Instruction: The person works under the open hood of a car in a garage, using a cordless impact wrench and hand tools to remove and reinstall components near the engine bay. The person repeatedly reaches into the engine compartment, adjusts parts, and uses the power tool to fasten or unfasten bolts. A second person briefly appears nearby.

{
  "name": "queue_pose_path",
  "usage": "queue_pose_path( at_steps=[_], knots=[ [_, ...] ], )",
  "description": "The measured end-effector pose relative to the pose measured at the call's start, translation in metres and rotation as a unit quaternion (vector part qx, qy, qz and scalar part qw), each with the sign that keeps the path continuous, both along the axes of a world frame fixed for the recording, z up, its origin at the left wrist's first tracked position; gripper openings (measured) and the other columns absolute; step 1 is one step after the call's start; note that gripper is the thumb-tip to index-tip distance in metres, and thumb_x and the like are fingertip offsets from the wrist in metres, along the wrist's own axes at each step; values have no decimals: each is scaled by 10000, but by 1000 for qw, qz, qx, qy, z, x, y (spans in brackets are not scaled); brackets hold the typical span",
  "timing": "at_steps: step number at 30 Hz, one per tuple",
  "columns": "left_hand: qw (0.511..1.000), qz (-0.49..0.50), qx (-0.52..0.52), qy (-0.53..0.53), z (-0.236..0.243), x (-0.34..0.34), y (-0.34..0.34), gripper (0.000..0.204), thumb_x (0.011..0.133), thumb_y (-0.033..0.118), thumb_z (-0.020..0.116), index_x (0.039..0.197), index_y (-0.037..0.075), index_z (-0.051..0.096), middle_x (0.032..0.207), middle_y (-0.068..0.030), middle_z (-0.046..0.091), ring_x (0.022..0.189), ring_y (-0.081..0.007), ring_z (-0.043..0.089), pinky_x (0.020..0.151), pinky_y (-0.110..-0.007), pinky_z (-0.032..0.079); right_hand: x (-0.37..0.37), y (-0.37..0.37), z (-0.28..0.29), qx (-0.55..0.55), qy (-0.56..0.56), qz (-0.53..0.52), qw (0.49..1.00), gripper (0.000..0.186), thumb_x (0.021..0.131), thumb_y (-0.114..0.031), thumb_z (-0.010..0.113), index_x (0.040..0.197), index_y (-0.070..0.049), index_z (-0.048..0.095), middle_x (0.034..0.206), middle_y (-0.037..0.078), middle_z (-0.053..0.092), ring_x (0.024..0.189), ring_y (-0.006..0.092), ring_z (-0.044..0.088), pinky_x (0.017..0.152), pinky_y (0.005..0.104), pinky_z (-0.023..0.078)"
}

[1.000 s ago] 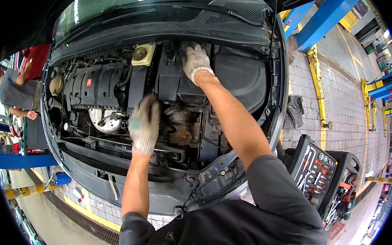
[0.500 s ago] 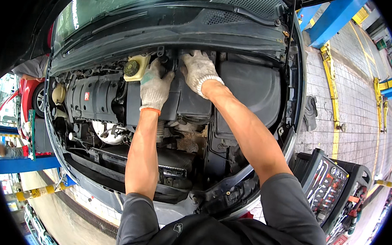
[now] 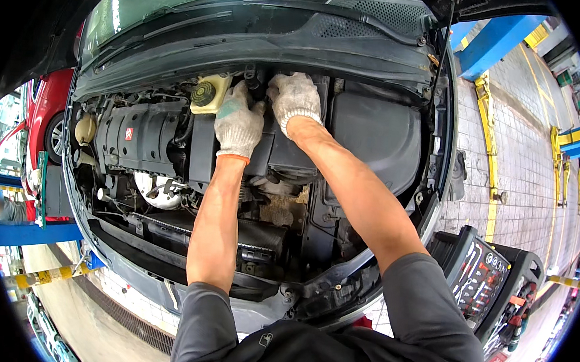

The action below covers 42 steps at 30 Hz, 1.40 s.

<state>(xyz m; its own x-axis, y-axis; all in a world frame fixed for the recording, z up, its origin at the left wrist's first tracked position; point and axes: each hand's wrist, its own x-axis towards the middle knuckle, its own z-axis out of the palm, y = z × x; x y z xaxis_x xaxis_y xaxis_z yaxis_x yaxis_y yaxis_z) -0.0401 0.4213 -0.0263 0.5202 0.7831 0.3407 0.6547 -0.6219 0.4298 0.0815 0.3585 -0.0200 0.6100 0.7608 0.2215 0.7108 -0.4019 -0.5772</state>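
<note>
Both my hands wear whitish knit work gloves and reach to the back of a car's engine bay. My left hand (image 3: pixel 239 123) lies over a black plastic cover (image 3: pixel 204 136), beside the cream fluid reservoir (image 3: pixel 210 95) with its dark cap. Its fingers stretch toward the rear and its thumb stands apart, close to a black cylindrical part (image 3: pixel 255 86). Just right of that part, my right hand (image 3: pixel 295 98) is curled at the rear edge of a black box (image 3: pixel 292 153). Its fingertips are bent down and hidden, so what they grip does not show.
The black engine cover (image 3: pixel 140 135) lies left, a large black housing (image 3: pixel 374 133) right. Behind my hands runs the cowl (image 3: pixel 258 53) under the windscreen. An opened tool case (image 3: pixel 483 279) stands at the car's right. Blue lift posts (image 3: pixel 501 48) and yellow lift arms (image 3: pixel 488 140) are farther off.
My right hand has curled its fingers more at the box's rear edge. My left hand stays beside the reservoir, its thumb nearer the right hand. The whole view has shifted slightly.
</note>
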Motion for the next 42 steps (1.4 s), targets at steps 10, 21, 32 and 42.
queue_pose_path(
  at_steps=[10, 21, 32, 42],
  knots=[
    [998, 3, 26, -51, -9, -4, 3, 460, 935, 286, 695, 1321, 51, 612, 1190, -212, 664, 1084, -410, 654, 898, -479, 541, 0, 13, -22, 71, -36, 10, 997, 133, 889, -196, 692, 982, -118, 746, 1018, 160, 692, 1024, 377, 642, 906, 482, 522],
    [995, 39, 72, -54, -22, -1, 0, 445, 940, 342, 689, 1306, 93, 636, 1123, -170, 683, 991, -377, 689, 800, -463, 573, 10, -6, 119, -195, -17, 194, 961, 364, 957, -312, 628, 1208, -63, 715, 1191, 216, 712, 1131, 425, 656, 996, 476, 516],
    [998, 28, -34, -51, 13, 6, -17, 463, 968, 329, 672, 1336, 54, 611, 1218, -196, 671, 1087, -397, 660, 883, -461, 552, 30, 195, 116, -319, -91, 236, 913, 384, 982, -173, 578, 1347, -91, 663, 1412, 135, 641, 1277, 296, 634, 1049, 418, 515],
    [996, 34, 13, -76, -1, 5, -11, 465, 951, 348, 685, 1306, 50, 634, 1187, -184, 676, 1047, -382, 673, 862, -449, 561, 20, 132, 172, -392, -175, 219, 876, 359, 984, -216, 584, 1286, -57, 697, 1350, 163, 680, 1217, 296, 672, 929, 440, 556]
  ],
)
